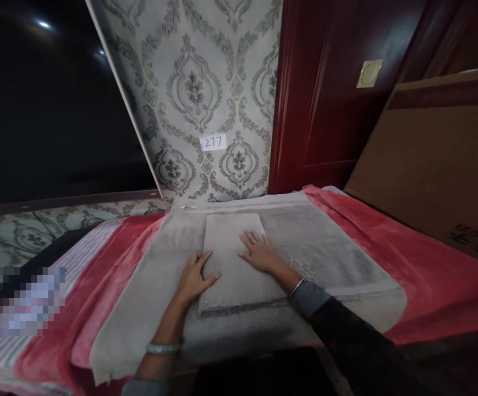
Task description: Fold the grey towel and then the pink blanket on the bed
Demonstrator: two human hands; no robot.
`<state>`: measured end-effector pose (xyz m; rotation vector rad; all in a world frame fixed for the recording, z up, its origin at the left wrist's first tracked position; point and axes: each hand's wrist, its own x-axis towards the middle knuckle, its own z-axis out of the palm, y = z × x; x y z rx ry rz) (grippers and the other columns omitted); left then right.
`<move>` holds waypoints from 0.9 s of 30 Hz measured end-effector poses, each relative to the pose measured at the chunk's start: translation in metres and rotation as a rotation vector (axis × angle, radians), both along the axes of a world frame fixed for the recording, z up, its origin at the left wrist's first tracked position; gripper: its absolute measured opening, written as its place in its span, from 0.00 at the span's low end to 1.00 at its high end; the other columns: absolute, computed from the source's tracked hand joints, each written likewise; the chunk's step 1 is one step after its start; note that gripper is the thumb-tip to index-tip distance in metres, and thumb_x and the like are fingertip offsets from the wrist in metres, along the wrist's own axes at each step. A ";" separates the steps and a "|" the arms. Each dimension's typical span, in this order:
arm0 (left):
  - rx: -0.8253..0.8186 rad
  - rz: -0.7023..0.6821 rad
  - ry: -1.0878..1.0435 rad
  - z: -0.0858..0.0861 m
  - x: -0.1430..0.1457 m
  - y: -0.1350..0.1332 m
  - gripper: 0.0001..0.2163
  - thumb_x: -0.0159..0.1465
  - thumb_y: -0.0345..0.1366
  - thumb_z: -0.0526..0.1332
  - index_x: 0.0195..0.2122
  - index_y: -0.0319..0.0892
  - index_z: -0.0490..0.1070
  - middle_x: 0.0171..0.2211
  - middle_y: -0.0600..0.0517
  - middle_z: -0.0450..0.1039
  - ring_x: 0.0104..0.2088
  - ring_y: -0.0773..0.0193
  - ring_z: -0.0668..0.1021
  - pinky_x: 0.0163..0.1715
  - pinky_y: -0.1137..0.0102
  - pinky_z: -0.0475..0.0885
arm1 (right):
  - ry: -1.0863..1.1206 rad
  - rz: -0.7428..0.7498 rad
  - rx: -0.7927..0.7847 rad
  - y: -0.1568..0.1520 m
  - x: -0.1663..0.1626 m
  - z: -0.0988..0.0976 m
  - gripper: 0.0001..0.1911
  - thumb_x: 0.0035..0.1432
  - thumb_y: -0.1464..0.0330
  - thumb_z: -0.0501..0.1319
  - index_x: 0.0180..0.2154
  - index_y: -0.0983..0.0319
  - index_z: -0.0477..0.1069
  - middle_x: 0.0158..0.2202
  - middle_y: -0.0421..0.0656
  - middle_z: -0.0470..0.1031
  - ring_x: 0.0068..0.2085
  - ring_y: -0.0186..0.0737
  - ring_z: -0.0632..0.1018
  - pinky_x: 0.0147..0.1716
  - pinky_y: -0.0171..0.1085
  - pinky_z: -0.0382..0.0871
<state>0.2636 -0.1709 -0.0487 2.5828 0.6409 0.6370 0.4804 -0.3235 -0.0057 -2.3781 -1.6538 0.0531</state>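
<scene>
- Folded gray cloth lies in the middle of a larger gray cloth, its long sides running away from the person.
- The left hand is unclenched at the folded piece's left edge, thumb and forefinger apart and reaching over its top.
- The right hand is spread out, palm down, over the folded piece's upper right edge.
- Each wrist has a band: a thick pale bangle on the left, a thin bracelet on the right.
- Red blanket shows on both sides beneath the larger cloth, with striped fabric farther left.
- Behind, a card reading "277" is on the patterned wallpaper, between a dark screen and a red wooden panel.
</scene>
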 end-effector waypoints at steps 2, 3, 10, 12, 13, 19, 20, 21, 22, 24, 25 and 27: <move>-0.002 -0.010 -0.007 0.001 -0.003 0.001 0.32 0.57 0.47 0.67 0.63 0.43 0.68 0.49 0.45 0.68 0.52 0.52 0.72 0.55 0.55 0.69 | 0.016 -0.034 -0.033 -0.005 0.004 -0.012 0.35 0.71 0.55 0.51 0.71 0.64 0.50 0.74 0.51 0.42 0.73 0.52 0.45 0.68 0.57 0.41; -0.009 -0.024 -0.009 0.002 -0.004 0.003 0.32 0.58 0.48 0.66 0.62 0.44 0.68 0.49 0.45 0.69 0.51 0.52 0.73 0.55 0.56 0.70 | 0.026 -0.041 -0.044 -0.008 0.007 -0.015 0.35 0.71 0.55 0.50 0.72 0.64 0.49 0.74 0.52 0.41 0.73 0.51 0.45 0.69 0.56 0.40; 0.101 -0.006 0.036 0.039 0.031 0.045 0.21 0.66 0.43 0.55 0.56 0.42 0.73 0.50 0.43 0.73 0.50 0.54 0.76 0.53 0.58 0.73 | 0.082 -0.024 -0.038 0.008 0.021 0.013 0.30 0.69 0.59 0.53 0.68 0.63 0.58 0.70 0.55 0.56 0.70 0.52 0.56 0.66 0.55 0.50; 0.200 0.011 0.108 0.052 0.060 0.056 0.21 0.66 0.38 0.54 0.59 0.40 0.70 0.57 0.41 0.72 0.58 0.53 0.73 0.60 0.56 0.68 | 0.069 -0.037 0.007 0.030 0.027 0.024 0.31 0.69 0.60 0.52 0.69 0.63 0.56 0.71 0.54 0.54 0.71 0.51 0.54 0.67 0.54 0.48; 0.231 0.016 0.158 0.057 0.075 0.060 0.22 0.66 0.37 0.54 0.61 0.39 0.69 0.60 0.41 0.70 0.61 0.53 0.71 0.62 0.56 0.66 | 0.062 -0.037 0.025 0.042 0.030 0.027 0.31 0.70 0.61 0.52 0.70 0.64 0.54 0.71 0.54 0.51 0.71 0.50 0.52 0.68 0.53 0.46; 0.256 0.093 0.411 0.053 0.136 0.063 0.29 0.69 0.45 0.51 0.68 0.37 0.58 0.71 0.38 0.52 0.71 0.48 0.55 0.68 0.48 0.54 | 0.028 0.005 0.061 0.084 0.055 0.007 0.33 0.71 0.57 0.49 0.70 0.66 0.53 0.72 0.53 0.48 0.72 0.50 0.48 0.68 0.55 0.40; 0.255 0.109 0.458 0.049 0.138 0.062 0.30 0.70 0.46 0.50 0.70 0.38 0.55 0.72 0.39 0.50 0.72 0.49 0.53 0.68 0.48 0.53 | 0.034 -0.002 0.056 0.085 0.059 -0.001 0.34 0.71 0.55 0.49 0.70 0.66 0.53 0.72 0.53 0.49 0.72 0.51 0.49 0.68 0.55 0.40; 0.253 0.119 0.492 0.044 0.140 0.062 0.30 0.70 0.47 0.48 0.71 0.39 0.53 0.73 0.40 0.48 0.72 0.50 0.52 0.68 0.48 0.52 | 0.041 -0.017 0.056 0.085 0.063 -0.008 0.34 0.71 0.53 0.48 0.70 0.66 0.54 0.72 0.53 0.49 0.72 0.51 0.50 0.68 0.54 0.41; 0.251 0.123 0.508 0.040 0.140 0.061 0.30 0.71 0.48 0.47 0.71 0.39 0.52 0.73 0.41 0.47 0.72 0.50 0.52 0.68 0.48 0.52 | 0.048 -0.036 0.062 0.085 0.067 -0.014 0.35 0.71 0.52 0.47 0.70 0.66 0.54 0.72 0.53 0.50 0.72 0.51 0.50 0.68 0.54 0.41; 0.252 0.117 0.513 0.034 0.139 0.062 0.31 0.71 0.49 0.46 0.72 0.40 0.50 0.73 0.42 0.46 0.73 0.51 0.51 0.68 0.48 0.52 | 0.056 -0.070 0.066 0.083 0.073 -0.022 0.36 0.70 0.50 0.46 0.70 0.65 0.54 0.72 0.53 0.49 0.72 0.51 0.50 0.68 0.53 0.41; 0.249 0.113 0.510 0.033 0.139 0.062 0.31 0.71 0.49 0.45 0.72 0.40 0.50 0.73 0.42 0.45 0.73 0.51 0.50 0.68 0.48 0.52 | 0.059 -0.086 0.059 0.082 0.077 -0.024 0.36 0.70 0.50 0.46 0.70 0.64 0.54 0.72 0.53 0.49 0.72 0.50 0.50 0.68 0.53 0.41; 0.237 0.107 0.496 0.032 0.138 0.065 0.31 0.71 0.50 0.45 0.72 0.39 0.51 0.73 0.41 0.45 0.73 0.50 0.51 0.68 0.47 0.52 | 0.072 -0.129 0.033 0.079 0.084 -0.024 0.37 0.70 0.49 0.46 0.70 0.65 0.53 0.72 0.53 0.48 0.72 0.50 0.49 0.68 0.52 0.42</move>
